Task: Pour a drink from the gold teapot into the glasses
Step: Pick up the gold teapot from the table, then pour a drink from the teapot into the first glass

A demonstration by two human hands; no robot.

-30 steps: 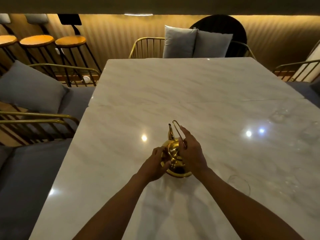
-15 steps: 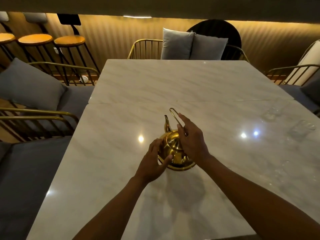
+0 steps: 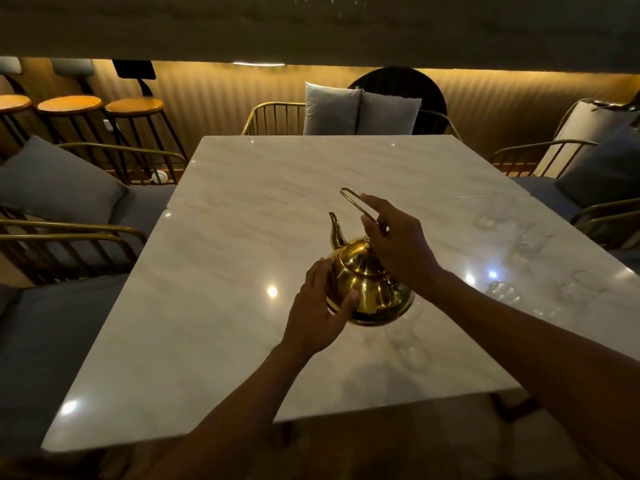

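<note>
The gold teapot (image 3: 369, 284) is near the middle of the white marble table (image 3: 242, 237), spout pointing away to the left. My right hand (image 3: 398, 242) pinches its thin wire handle above the lid. My left hand (image 3: 320, 306) presses against the pot's left side with fingers and thumb spread on the body. Several clear glasses stand on the right: one (image 3: 502, 292) close by the right forearm, another (image 3: 576, 287) beside it, and taller ones (image 3: 531, 239) further back. A faint glass (image 3: 412, 348) shows just in front of the pot.
Gold-framed chairs with grey cushions (image 3: 59, 188) ring the table on the left, far side (image 3: 360, 109) and right (image 3: 595, 161). Three orange bar stools (image 3: 133, 105) stand at the back left. The table's near edge (image 3: 242, 427) is close to me.
The view has pulled back and up, so the table's near edge now shows. Both hands stay on the teapot, which sits a little further right and nearer the glasses.
</note>
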